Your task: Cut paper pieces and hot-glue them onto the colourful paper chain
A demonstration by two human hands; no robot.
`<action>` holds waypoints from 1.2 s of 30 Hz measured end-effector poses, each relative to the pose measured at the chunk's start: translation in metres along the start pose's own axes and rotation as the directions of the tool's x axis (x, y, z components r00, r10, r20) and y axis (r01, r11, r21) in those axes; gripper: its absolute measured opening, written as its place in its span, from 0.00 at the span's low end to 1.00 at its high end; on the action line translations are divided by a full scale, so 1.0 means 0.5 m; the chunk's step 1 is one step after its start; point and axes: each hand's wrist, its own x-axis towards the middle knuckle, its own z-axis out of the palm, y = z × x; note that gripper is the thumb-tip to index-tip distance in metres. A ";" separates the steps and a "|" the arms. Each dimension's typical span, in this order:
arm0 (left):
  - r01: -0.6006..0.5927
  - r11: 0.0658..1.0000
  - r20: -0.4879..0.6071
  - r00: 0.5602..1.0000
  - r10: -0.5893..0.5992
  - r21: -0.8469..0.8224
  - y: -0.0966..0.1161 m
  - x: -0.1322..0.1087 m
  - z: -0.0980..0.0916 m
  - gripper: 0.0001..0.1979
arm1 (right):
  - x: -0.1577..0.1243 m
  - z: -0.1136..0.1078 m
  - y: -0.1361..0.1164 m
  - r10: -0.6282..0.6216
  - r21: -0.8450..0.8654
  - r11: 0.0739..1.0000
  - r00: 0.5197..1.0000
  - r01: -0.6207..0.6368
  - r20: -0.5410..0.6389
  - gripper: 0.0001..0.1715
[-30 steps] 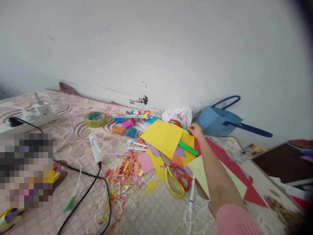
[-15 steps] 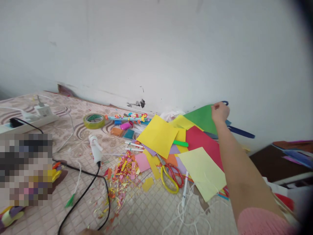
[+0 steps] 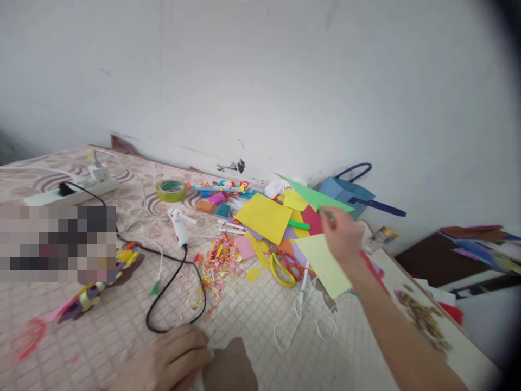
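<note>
My right hand (image 3: 342, 231) pinches the edge of a green sheet of paper (image 3: 315, 194), lifted and tilted over the paper pile. Beneath it lie a yellow sheet (image 3: 264, 216), a pale yellow-green sheet (image 3: 323, 263) and a red sheet (image 3: 312, 221). Near the pile's front edge are scissors with yellow and red handles (image 3: 281, 276). My left hand (image 3: 175, 355) rests at the bottom of the view, its fingers bent and close together. Whatever may be under its fingers is hidden.
A white glue gun (image 3: 179, 228) with a looping black cord stands left of the paper scraps (image 3: 217, 263). Beyond are a tape roll (image 3: 171, 190) and a power strip (image 3: 73, 193). A blue bag (image 3: 345, 195) leans against the wall. White string (image 3: 299, 317) lies in front.
My right hand has drawn the green sheet leftward and nearer, uncovering the blue bag. My left hand has come further into view at the bottom. The view has shifted somewhat.
</note>
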 end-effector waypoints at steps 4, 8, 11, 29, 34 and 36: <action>-0.041 0.997 0.101 0.994 0.047 -0.059 0.013 -0.003 -0.002 0.13 | -0.204 0.030 -0.048 -0.164 0.055 0.986 0.954 0.155 0.252 0.12; -0.046 0.997 0.117 0.992 0.052 -0.057 0.019 -0.005 0.011 0.14 | -0.305 0.036 -0.098 -0.192 0.060 0.981 0.928 0.182 0.320 0.12; -0.022 0.999 0.144 0.989 0.026 -0.028 0.031 0.001 0.017 0.13 | -0.334 0.028 -0.143 -0.191 0.068 0.981 0.923 0.179 0.334 0.14; 0.284 0.956 0.176 0.940 -0.292 0.068 0.003 0.144 0.110 0.07 | -0.352 -0.024 -0.219 -0.177 0.507 0.860 0.898 -0.059 0.404 0.05; 0.277 0.961 0.152 0.949 -0.275 0.007 -0.012 0.111 0.101 0.11 | -0.348 -0.034 -0.105 0.105 0.471 0.840 0.932 -0.269 0.346 0.16; 0.267 0.962 0.121 0.958 -0.259 -0.054 -0.013 0.101 0.095 0.09 | -0.351 -0.029 -0.072 0.175 0.438 0.844 0.931 -0.310 0.321 0.15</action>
